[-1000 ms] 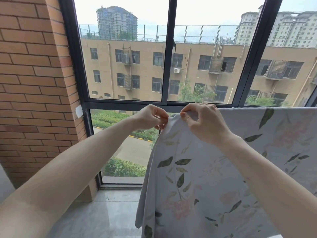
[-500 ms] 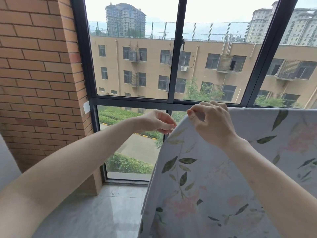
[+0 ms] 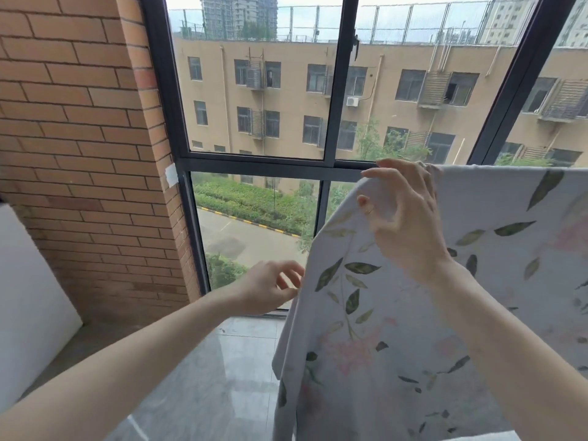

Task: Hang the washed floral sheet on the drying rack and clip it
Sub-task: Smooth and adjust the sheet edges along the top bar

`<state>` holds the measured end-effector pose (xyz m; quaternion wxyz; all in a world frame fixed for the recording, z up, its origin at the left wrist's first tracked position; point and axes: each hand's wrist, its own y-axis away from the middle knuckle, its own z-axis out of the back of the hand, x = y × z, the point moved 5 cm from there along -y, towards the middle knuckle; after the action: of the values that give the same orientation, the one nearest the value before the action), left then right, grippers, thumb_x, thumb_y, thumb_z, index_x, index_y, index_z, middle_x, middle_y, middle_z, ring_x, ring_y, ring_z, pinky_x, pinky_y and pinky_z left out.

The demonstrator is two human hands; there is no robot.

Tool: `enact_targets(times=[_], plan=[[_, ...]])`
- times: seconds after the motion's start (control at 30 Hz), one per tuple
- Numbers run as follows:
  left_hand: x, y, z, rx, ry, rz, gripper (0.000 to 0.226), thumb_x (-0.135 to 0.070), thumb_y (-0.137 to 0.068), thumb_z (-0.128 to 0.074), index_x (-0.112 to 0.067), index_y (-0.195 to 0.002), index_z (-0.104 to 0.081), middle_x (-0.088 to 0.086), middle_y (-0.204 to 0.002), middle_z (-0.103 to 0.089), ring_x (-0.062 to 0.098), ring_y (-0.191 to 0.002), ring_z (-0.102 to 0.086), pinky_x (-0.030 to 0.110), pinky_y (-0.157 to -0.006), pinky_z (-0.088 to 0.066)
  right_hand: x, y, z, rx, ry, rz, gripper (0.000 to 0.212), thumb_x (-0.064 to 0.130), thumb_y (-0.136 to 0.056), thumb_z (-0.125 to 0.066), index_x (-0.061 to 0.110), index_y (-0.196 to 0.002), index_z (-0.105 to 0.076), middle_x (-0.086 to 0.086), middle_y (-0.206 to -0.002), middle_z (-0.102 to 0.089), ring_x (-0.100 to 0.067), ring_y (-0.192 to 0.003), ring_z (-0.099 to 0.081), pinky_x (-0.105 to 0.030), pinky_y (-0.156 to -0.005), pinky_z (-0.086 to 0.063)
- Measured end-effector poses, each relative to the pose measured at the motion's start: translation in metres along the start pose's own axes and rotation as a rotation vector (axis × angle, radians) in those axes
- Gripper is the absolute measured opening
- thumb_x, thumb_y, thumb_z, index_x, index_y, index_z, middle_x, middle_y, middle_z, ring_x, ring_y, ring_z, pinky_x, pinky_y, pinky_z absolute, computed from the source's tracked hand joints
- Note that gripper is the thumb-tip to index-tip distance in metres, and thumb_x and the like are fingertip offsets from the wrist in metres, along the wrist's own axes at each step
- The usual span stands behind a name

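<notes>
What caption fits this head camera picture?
Right hand open at the hung floral sheet's top corner; left hand near its side edge.

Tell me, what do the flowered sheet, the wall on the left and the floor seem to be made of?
The floral sheet looks like soft woven cloth, perhaps cotton: matte, draping in folds. The wall looks like reddish-brown brick or brick facing, with pale mortar lines. The floor looks like polished grey stone or tile: glossy, reflecting light from the window.
</notes>
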<state>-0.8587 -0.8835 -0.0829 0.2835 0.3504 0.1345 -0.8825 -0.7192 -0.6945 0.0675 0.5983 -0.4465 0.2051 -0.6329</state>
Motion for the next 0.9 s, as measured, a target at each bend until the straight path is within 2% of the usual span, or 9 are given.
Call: enact_targets(times=[0.07, 0.13, 0.23, 0.33, 0.43, 0.5, 0.63, 0.73, 0.9], plan=[[0.012, 0.002, -0.015, -0.003, 0.027, 0.008, 0.020, -0.024, -0.094, -0.070, -0.035, -0.110, -0.072, -0.015, -0.099, -0.072, 0.009, -0.082, -0.069, 0.031, -0.079, -0.060, 0.005, 0.040, -0.007, -0.068, -0.138, -0.050, 0.032, 0.015, -0.093, -0.073, 0.021, -0.124, -0.067, 0.009, -0.136, -0.054, -0.016, -0.132, -0.047, -0.023, -0.113, -0.031], [0.020, 0.001, -0.024, -0.028, 0.033, 0.018, 0.015, -0.028, -0.094, -0.070, -0.035, -0.108, -0.073, -0.016, -0.098, -0.072, 0.011, -0.082, -0.069, 0.033, -0.082, -0.060, 0.001, 0.090, -0.032, -0.013, -0.181, -0.169, 0.034, 0.011, -0.089, -0.076, 0.023, -0.120, -0.067, 0.014, -0.128, -0.054, -0.010, -0.124, -0.051, -0.020, -0.107, -0.039], [0.030, -0.007, -0.029, -0.072, 0.000, 0.050, 0.018, -0.032, -0.095, -0.070, -0.036, -0.113, -0.069, -0.018, -0.101, -0.071, 0.010, -0.082, -0.070, 0.033, -0.078, -0.060, -0.023, 0.160, -0.077, 0.099, -0.243, -0.404, 0.039, 0.014, -0.085, -0.079, 0.029, -0.117, -0.064, 0.018, -0.121, -0.054, -0.009, -0.112, -0.057, -0.034, -0.095, -0.052], [0.041, -0.016, -0.031, -0.105, 0.020, 0.080, 0.042, -0.032, -0.094, -0.072, -0.040, -0.131, -0.054, -0.018, -0.102, -0.068, 0.009, -0.074, -0.071, 0.027, -0.063, -0.058, -0.040, 0.209, -0.108, 0.205, -0.283, -0.599, 0.048, 0.021, -0.086, -0.080, 0.045, -0.118, -0.054, 0.024, -0.119, -0.052, -0.004, -0.105, -0.057, -0.029, -0.086, -0.052], [0.046, -0.025, -0.036, -0.077, -0.034, 0.112, 0.012, -0.033, -0.091, -0.070, -0.042, -0.099, -0.069, -0.018, -0.087, -0.070, 0.013, -0.065, -0.064, 0.028, -0.059, -0.054, -0.050, 0.239, -0.124, 0.263, -0.289, -0.688, 0.051, 0.029, -0.085, -0.081, 0.052, -0.116, -0.048, 0.021, -0.118, -0.056, -0.001, -0.095, -0.061, -0.024, -0.077, -0.052], [0.047, -0.030, -0.031, -0.118, -0.063, 0.113, 0.014, -0.031, -0.088, -0.067, -0.039, -0.079, -0.073, -0.017, -0.078, -0.071, 0.011, -0.063, -0.061, 0.031, -0.064, -0.055, -0.055, 0.247, -0.128, 0.271, -0.269, -0.719, 0.047, 0.033, -0.085, -0.082, 0.046, -0.117, -0.050, 0.018, -0.117, -0.058, -0.001, -0.090, -0.062, -0.024, -0.075, -0.054], [0.060, -0.045, -0.001, -0.308, 0.112, 0.221, 0.013, -0.024, -0.091, -0.066, -0.026, -0.081, -0.074, -0.010, -0.068, -0.075, 0.015, -0.067, -0.075, 0.040, -0.073, -0.062, -0.063, 0.253, -0.128, 0.265, -0.246, -0.755, 0.047, 0.033, -0.083, -0.082, 0.038, -0.120, -0.052, 0.017, -0.115, -0.060, -0.001, -0.086, -0.063, -0.020, -0.072, -0.052], [0.061, -0.064, 0.023, -0.451, 0.333, 0.279, 0.012, -0.029, -0.084, -0.065, -0.022, -0.085, -0.074, -0.001, -0.078, -0.079, 0.020, -0.075, -0.078, 0.046, -0.074, -0.065, -0.065, 0.254, -0.129, 0.266, -0.252, -0.766, 0.048, 0.034, -0.084, -0.081, 0.041, -0.121, -0.051, 0.018, -0.117, -0.059, 0.003, -0.090, -0.062, -0.023, -0.073, -0.054], [0.035, -0.101, 0.002, -0.348, 0.418, 0.245, 0.013, -0.020, -0.100, -0.065, -0.014, -0.111, -0.070, 0.002, -0.099, -0.076, -0.004, -0.056, -0.065, 0.013, -0.050, -0.049, -0.063, 0.257, -0.135, 0.293, -0.296, -0.821, 0.047, 0.038, -0.088, -0.078, 0.047, -0.124, -0.049, 0.020, -0.123, -0.056, -0.002, -0.100, -0.061, -0.033, -0.085, -0.056]])
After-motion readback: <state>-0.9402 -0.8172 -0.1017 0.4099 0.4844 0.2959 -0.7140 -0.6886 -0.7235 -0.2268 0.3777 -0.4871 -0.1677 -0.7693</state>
